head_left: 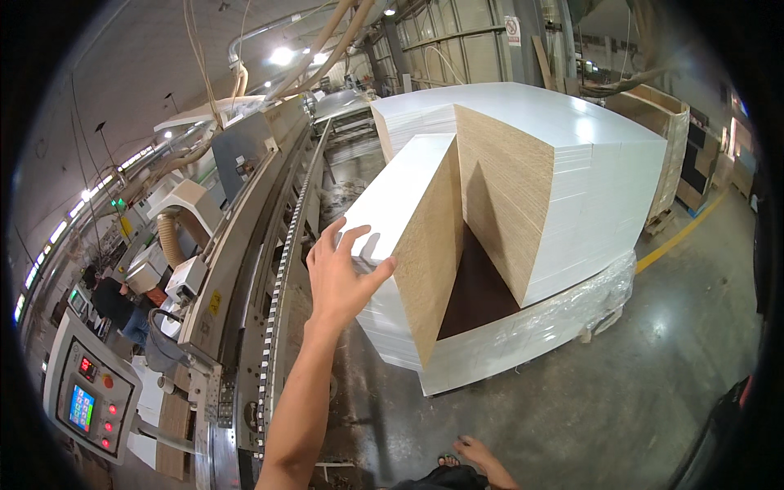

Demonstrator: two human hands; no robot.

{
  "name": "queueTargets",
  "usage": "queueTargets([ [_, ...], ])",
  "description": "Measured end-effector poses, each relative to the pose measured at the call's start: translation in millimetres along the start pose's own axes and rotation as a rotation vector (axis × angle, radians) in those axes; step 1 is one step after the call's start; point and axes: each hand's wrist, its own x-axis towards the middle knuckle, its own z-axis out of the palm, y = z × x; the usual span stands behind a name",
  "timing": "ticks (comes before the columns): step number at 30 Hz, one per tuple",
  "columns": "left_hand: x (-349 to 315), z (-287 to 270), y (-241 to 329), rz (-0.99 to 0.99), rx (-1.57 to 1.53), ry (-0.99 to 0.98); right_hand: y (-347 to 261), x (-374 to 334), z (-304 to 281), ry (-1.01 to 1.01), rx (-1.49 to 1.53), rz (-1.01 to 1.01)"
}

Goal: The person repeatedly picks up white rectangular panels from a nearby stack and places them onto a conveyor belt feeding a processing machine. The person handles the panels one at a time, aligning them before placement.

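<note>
My left hand reaches forward with its fingers spread and nothing in them. It is over the near left end of a narrower stack of white-topped panels, thumb by the end edge. Whether the fingertips touch the top panel I cannot tell. Pale brown wood-grain edges show along this stack's right side. Beside it stands a taller, wider stack of white panels; a dark brown board shows in the wedge-shaped gap between them. My right hand hangs low near my body, its fingers loosely apart, holding nothing visible.
Along the left runs a long machine with a toothed track. Its control panel has a lit screen and red lights. Another person is at the far left. Clear film wraps the stack's base; a yellow line marks the floor.
</note>
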Motion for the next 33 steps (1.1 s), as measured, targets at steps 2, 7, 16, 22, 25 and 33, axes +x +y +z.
queueTargets([
  [2,-1,-8,8,-0.044,-0.044,-0.002,-18,12,2,-0.012,-0.069,-0.075],
  [7,-40,-50,-2,-0.061,-0.085,0.002,-127,-1,18,-0.280,0.109,-0.196],
  [16,-187,-227,-21,-0.195,-0.187,-0.146,-411,-98,61,-0.863,0.743,-0.764],
  [22,-320,-323,-26,-0.341,-0.107,-0.207,-469,-139,118,-0.749,0.738,-0.617],
  [25,-415,-327,-29,-0.551,-0.058,0.033,-436,-158,190,-0.697,0.773,-0.526],
  [33,-710,-233,-102,-1.276,-0.933,0.953,-323,-150,342,-0.955,0.424,-0.217],
])
